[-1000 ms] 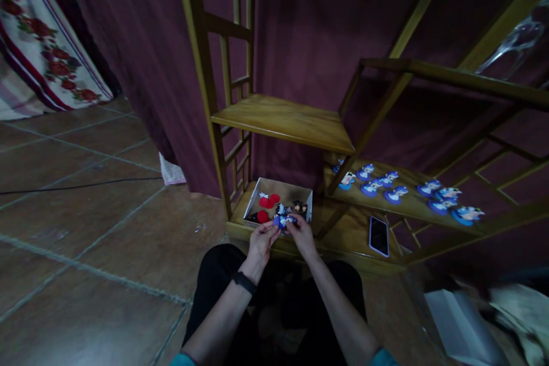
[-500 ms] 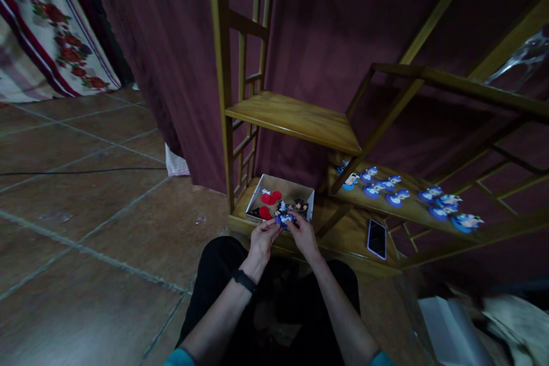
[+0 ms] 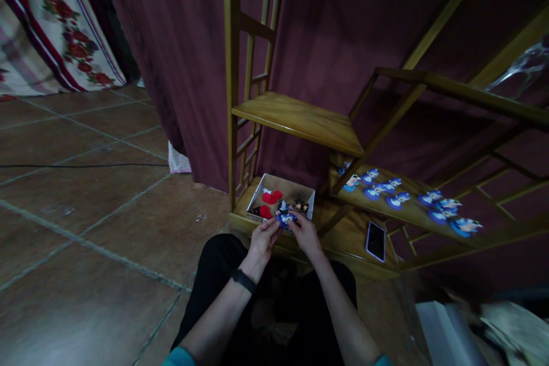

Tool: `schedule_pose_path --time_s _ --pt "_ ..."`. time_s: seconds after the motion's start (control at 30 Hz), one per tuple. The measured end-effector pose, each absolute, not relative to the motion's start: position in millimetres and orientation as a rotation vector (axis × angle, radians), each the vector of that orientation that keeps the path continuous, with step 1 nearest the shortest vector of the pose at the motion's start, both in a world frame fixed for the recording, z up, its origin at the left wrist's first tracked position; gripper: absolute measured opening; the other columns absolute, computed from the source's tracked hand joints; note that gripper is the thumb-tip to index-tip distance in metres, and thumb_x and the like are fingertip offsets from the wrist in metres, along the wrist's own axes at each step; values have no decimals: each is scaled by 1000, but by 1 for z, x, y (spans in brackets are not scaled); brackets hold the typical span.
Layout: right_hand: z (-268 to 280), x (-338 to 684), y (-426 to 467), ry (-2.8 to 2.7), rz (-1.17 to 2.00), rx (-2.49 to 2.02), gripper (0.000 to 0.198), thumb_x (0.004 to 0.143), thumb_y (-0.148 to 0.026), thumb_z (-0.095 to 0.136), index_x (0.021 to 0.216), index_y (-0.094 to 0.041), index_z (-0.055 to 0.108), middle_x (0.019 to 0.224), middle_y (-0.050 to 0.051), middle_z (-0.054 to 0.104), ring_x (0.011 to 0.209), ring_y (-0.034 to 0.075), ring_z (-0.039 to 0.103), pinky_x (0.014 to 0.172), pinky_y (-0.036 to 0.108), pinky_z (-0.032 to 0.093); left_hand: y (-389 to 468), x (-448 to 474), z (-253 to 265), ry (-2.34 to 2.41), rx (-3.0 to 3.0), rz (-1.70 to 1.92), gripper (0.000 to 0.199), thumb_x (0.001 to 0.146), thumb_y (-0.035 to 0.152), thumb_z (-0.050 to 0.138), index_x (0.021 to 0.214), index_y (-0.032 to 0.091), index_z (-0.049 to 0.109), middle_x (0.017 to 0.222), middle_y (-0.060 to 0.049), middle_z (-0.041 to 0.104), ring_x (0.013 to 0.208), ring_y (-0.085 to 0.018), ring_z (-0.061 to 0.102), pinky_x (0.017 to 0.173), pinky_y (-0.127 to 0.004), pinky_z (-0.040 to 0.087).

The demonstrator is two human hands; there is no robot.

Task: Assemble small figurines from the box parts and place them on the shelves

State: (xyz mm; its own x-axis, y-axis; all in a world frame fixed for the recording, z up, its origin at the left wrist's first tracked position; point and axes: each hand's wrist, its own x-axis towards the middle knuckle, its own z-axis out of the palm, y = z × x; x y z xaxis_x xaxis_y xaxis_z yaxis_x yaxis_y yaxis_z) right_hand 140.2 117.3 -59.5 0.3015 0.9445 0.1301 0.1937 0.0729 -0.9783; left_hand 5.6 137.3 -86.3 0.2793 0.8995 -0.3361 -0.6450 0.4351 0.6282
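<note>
A small blue-and-white figurine (image 3: 285, 219) is held between both hands just over the front edge of a cardboard box. My left hand (image 3: 262, 240) pinches its left side, and my right hand (image 3: 306, 234) grips it from the right; the fingers partly cover it. Inside the open box (image 3: 295, 187) lie red-based pieces (image 3: 270, 198) and several dark-haired figurines (image 3: 298, 205). On the shelf to the right stand several blue-and-white figurines (image 3: 398, 199) on round blue bases.
The wooden shelf unit (image 3: 300, 120) rises in front of a maroon curtain (image 3: 184, 68). A phone (image 3: 376, 241) lies on the low board right of the box. A white box (image 3: 446, 331) sits on the floor at lower right. A black cable (image 3: 86, 166) crosses the tiles.
The camera view has shifted slightly. Both hands stay on the figurine over the box, with only slight finger movement; the shelf figurines stay in place.
</note>
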Motion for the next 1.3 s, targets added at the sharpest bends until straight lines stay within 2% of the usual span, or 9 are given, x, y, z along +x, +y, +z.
schedule_pose_path --time_s 0.37,0.57,0.8,0.93,1.1,1.3 --pt "-64 138 115 -1107 905 -1355 29 65 -26 66 94 -25 68 94 1 66 76 18 61 62 28 53 130 2 -76 736 413 1089 28 57 20 77 83 14 70 80 -7 72 75 -16 65 81 -31 48" --pt "-66 129 110 -921 951 -1338 31 63 -29 67 92 -21 66 83 1 67 69 17 62 60 29 55 127 6 -71 833 460 1173 30 52 23 79 80 13 71 75 -6 71 70 -15 64 77 -31 48" --pt "-65 133 107 -1086 968 -1337 33 66 -32 65 96 -20 64 90 3 65 76 18 62 63 31 56 126 2 -65 857 436 1157 31 49 21 80 76 11 72 71 -5 70 66 -13 63 72 -27 48" --pt "-63 139 108 -1270 928 -1346 28 70 -29 61 96 -22 65 94 3 62 72 16 62 62 28 55 124 -4 -63 882 455 1123 29 49 19 80 75 11 71 70 -7 70 65 -13 63 72 -28 49" --pt "-55 138 104 -1391 863 -1322 24 72 -24 59 95 -25 65 88 1 60 69 14 61 61 26 54 124 -10 -65 880 553 1097 30 49 20 80 76 10 71 74 -7 71 70 -15 64 77 -29 49" --pt "-60 124 101 -1111 872 -1288 26 70 -32 62 95 -23 64 88 2 63 70 16 62 63 31 55 125 -11 -66 957 792 1191 28 53 24 78 79 15 72 82 -5 72 80 -17 64 88 -32 44"
